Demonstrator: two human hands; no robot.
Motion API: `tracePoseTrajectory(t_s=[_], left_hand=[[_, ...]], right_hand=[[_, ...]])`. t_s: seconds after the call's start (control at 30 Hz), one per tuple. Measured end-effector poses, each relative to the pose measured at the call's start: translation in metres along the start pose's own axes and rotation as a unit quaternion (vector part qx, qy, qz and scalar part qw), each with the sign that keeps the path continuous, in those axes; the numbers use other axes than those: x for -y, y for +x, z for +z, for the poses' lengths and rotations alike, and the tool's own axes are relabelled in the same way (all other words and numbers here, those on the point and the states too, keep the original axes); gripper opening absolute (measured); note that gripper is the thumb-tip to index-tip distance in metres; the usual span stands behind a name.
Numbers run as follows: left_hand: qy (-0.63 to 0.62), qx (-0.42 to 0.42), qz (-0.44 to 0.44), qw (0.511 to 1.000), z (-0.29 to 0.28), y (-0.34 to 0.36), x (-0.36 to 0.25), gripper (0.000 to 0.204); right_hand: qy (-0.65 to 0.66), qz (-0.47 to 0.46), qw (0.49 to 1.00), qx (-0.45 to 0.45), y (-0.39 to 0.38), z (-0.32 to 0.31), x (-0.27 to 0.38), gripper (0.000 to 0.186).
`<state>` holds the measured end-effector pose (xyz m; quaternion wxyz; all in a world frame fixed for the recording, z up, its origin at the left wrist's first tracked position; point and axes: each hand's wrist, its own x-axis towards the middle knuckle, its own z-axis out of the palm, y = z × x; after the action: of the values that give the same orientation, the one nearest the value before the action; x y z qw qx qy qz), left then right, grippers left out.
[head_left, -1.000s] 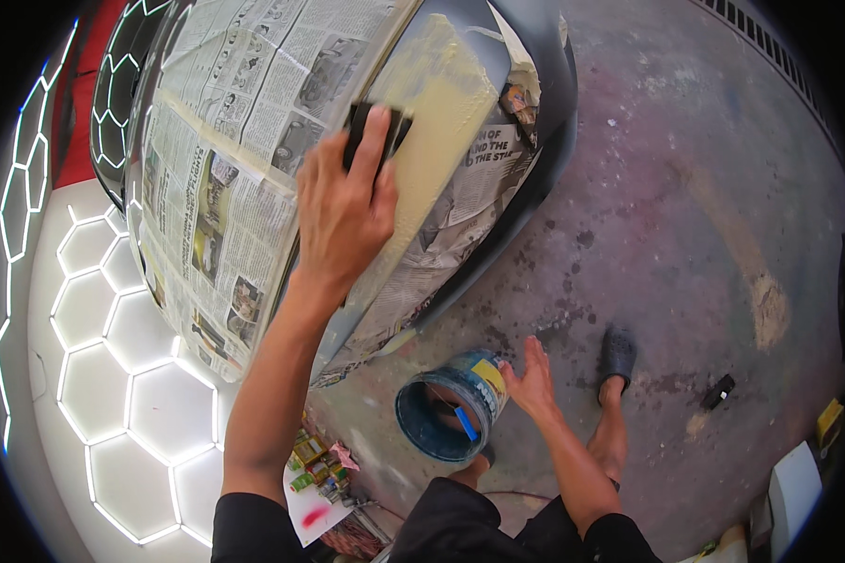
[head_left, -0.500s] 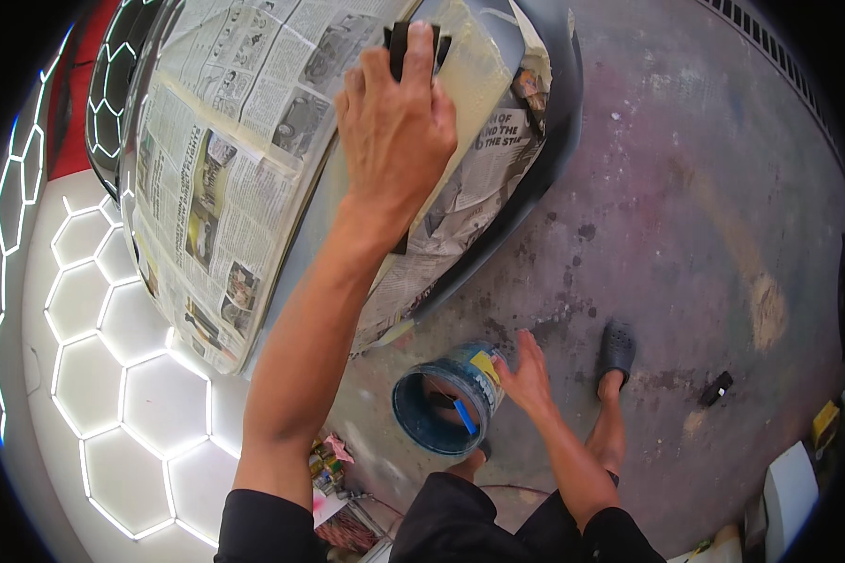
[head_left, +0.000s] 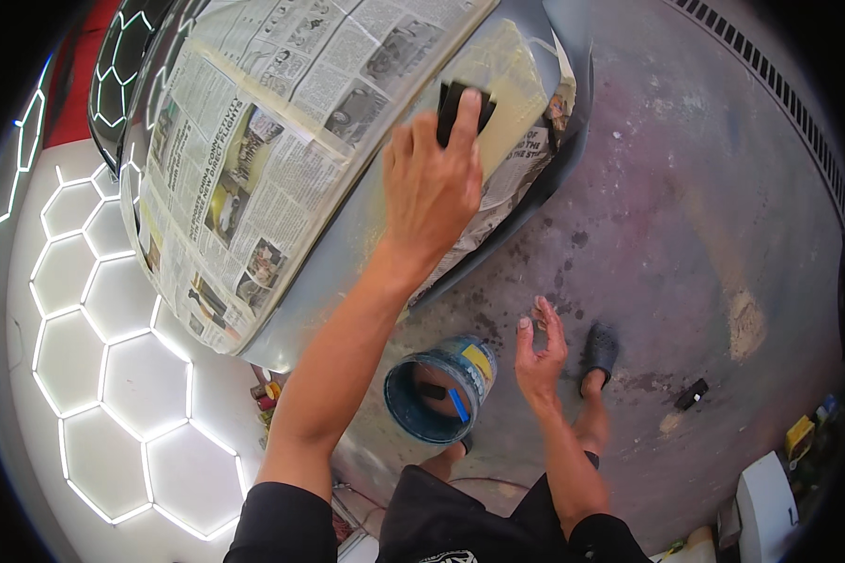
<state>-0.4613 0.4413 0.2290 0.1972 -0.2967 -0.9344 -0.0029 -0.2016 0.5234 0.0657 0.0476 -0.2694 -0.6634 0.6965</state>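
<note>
My left hand (head_left: 434, 183) presses a black sanding block (head_left: 462, 111) against a car body panel, index finger stretched along its top. Under the block, the grey panel carries a smooth pale yellow filler patch (head_left: 509, 58). Newspaper (head_left: 282, 159), taped along its edge, covers the surface left of the patch; more crumpled newspaper fills an opening on the right. My right hand (head_left: 541, 355) hangs in the air beside the bucket, holding nothing, thumb apart from the loosely bent fingers.
A dark bucket (head_left: 411, 424) of murky water stands below the panel, with a blue strip (head_left: 458, 405) and a dark piece inside. A small black object (head_left: 691, 394) lies on the stained floor (head_left: 648, 253). A floor grate (head_left: 770, 84) runs at upper right. White boxy item (head_left: 766, 507) at lower right.
My left hand has slid the sanding block a little nearer to me along the filler patch. My right hand has turned, its fingers now bent upward. The whole view has shifted slightly.
</note>
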Motion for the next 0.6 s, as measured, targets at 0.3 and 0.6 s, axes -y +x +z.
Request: tracePoseTrajectory(t_s=[0.3,0.6], left_hand=[[-0.05,0.095,-0.014,0.994,-0.057,-0.093,0.029,0.072],[-0.267,0.098,-0.058,0.957,-0.144,-0.268,0.06,0.062]], right_hand=[[-0.027,-0.195,0.978,-0.073,0.051,0.115,0.162,0.031],[-0.21,-0.166,0.943,-0.197,0.024,0.166,0.192,0.069]])
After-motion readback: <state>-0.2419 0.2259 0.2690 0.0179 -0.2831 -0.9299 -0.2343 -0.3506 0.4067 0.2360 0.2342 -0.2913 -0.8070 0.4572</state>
